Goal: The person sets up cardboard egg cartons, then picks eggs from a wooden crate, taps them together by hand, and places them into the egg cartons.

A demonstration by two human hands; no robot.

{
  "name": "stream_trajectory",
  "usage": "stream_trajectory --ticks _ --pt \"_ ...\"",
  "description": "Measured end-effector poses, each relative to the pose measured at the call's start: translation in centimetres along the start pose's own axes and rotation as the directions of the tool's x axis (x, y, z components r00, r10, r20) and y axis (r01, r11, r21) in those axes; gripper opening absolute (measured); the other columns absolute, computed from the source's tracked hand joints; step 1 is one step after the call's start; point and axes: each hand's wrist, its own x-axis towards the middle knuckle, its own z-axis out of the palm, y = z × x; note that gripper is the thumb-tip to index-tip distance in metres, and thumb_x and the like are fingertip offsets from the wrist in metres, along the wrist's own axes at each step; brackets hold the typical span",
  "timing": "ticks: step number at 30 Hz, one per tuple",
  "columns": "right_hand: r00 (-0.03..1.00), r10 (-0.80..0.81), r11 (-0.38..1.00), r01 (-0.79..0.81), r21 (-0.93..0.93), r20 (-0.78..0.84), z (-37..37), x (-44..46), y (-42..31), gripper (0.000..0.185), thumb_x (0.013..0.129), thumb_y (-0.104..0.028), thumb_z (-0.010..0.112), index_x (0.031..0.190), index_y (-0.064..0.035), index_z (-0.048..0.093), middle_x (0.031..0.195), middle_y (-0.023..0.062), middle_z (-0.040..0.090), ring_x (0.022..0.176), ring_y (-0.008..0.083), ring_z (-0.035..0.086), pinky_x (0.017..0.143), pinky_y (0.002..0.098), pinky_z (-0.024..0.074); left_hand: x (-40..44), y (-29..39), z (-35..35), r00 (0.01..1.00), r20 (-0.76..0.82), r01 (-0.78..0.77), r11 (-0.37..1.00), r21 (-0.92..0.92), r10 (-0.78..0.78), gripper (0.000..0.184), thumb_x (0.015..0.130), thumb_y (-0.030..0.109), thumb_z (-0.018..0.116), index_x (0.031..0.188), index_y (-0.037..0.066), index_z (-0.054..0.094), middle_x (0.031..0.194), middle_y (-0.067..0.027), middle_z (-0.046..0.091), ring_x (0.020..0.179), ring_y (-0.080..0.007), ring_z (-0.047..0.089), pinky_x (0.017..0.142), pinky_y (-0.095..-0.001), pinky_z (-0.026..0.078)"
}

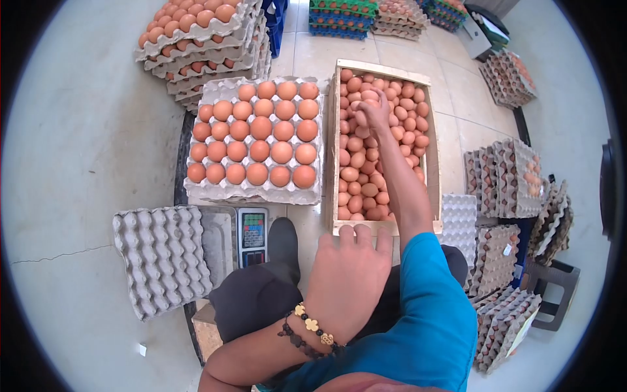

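My right hand (pixel 373 112) is inside the far part of a wooden crate (pixel 434 189) heaped with loose brown eggs (pixel 369 189), its fingers curled round eggs. Over the near edge of that crate is my left hand (pixel 349 271), back upward, fingers stretched and a little apart; nothing shows in it, though its palm is hidden. Left of the crate, a grey carton tray (pixel 196 191) on a stack bears rows of brown eggs (pixel 261 127). Some cells at its back left corner hold no egg.
An empty egg tray (pixel 162 258) lies tilted beside a scale (pixel 253 236). Tall stacked egg trays (pixel 215 55) stand at the back left. More tray stacks (pixel 506 176) line the right side, near a dark stool (pixel 555 287). Green and blue trays (pixel 341 19) are at the back.
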Motion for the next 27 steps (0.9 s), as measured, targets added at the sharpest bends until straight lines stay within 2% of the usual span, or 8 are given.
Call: stream_trajectory --ticks 2,7,10,15,18,19,23,27 --pt "0.995 0.093 0.953 -0.101 0.285 0.042 -1.9 -1.0 -0.9 0.055 0.073 0.000 0.064 0.125 -0.0093 0.049 0.109 0.0090 0.054 0.095 0.0204 0.060 0.074 0.0319 0.0571 0.0 -0.1 0.2 1.000 -0.026 0.000 1.000 0.004 0.000 0.045 0.085 0.028 0.065 0.122 0.003 0.057 0.097 -0.0107 0.062 0.092 -0.0247 0.061 0.077 -0.0373 0.048" --pt "0.946 0.185 0.683 -0.319 0.657 0.267 -7.2 -7.3 -7.4 0.060 0.082 -0.001 0.058 0.138 -0.0140 0.041 0.114 0.0076 0.051 0.091 0.0143 0.058 0.069 0.0273 0.0565 0.4 -1.0 -0.2 0.995 -0.093 -0.042 0.997 -0.066 0.036 0.043 0.084 0.026 0.065 0.119 0.003 0.057 0.095 -0.0136 0.062 0.090 -0.0283 0.063 0.075 -0.0419 0.051" --pt "0.943 0.085 0.568 -0.312 0.761 0.322 -8.9 -12.2 -13.9 0.069 0.081 0.001 0.058 0.143 -0.0103 0.031 0.116 0.0152 0.055 0.092 0.0221 0.063 0.063 0.0281 0.0575 1.1 -1.5 -0.8 0.990 -0.144 -0.031 0.991 -0.127 0.012 0.045 0.083 0.021 0.064 0.123 0.002 0.055 0.098 -0.0186 0.064 0.091 -0.0316 0.064 0.077 -0.0423 0.053" --pt "0.932 0.026 0.593 -0.305 0.745 0.361 -11.4 -21.0 -22.8 0.076 0.076 0.003 0.057 0.144 -0.0092 0.025 0.124 0.0218 0.051 0.099 0.0308 0.066 0.068 0.0329 0.0636 2.7 -1.9 0.4 0.923 -0.386 -0.166 0.908 -0.385 0.005 0.049 0.087 0.022 0.065 0.131 0.004 0.052 0.107 -0.0169 0.064 0.087 -0.0234 0.068 0.075 -0.0349 0.055" --pt "0.939 0.062 0.586 -0.309 0.750 0.338 -13.0 -26.0 -26.1 0.074 0.072 0.008 0.060 0.139 -0.0092 0.033 0.123 0.0209 0.050 0.094 0.0282 0.067 0.064 0.0337 0.0641 2.6 0.6 0.1 0.993 -0.114 -0.070 0.589 -0.805 -0.038 0.050 0.093 0.030 0.063 0.135 0.006 0.050 0.112 -0.0108 0.062 0.083 -0.0143 0.066 0.073 -0.0308 0.056" --pt "0.936 0.082 0.635 -0.314 0.705 0.343 -13.9 -27.4 -26.5 0.075 0.072 0.008 0.061 0.139 -0.0097 0.033 0.122 0.0201 0.050 0.093 0.0276 0.067 0.063 0.0331 0.0638 3.0 1.0 1.2 0.999 -0.046 -0.032 0.471 -0.881 -0.019 0.048 0.096 0.031 0.061 0.136 0.009 0.050 0.119 -0.0089 0.059 0.092 -0.0111 0.063 0.075 -0.0287 0.056" --pt "0.931 0.165 0.723 -0.339 0.602 0.326 -17.1 -34.0 -28.4 0.073 0.071 0.007 0.070 0.135 -0.0101 0.039 0.117 0.0137 0.052 0.090 0.0230 0.067 0.062 0.0310 0.0622 2.2 3.7 3.6 0.937 0.277 0.209 0.294 -0.933 0.212 0.047 0.093 0.023 0.065 0.134 0.004 0.050 0.121 -0.0100 0.058 0.113 -0.0159 0.058 0.086 -0.0298 0.054" --pt "0.931 0.208 0.833 -0.330 0.443 0.301 -19.7 -39.4 -29.0 0.066 0.072 0.006 0.069 0.131 -0.0089 0.044 0.114 0.0113 0.053 0.089 0.0178 0.065 0.064 0.0282 0.0598 -0.9 7.6 7.0 0.902 0.191 0.131 0.178 -0.975 0.387 0.059 0.086 0.021 0.074 0.134 0.000 0.047 0.124 -0.0091 0.056 0.115 -0.0165 0.056 0.098 -0.0297 0.047"
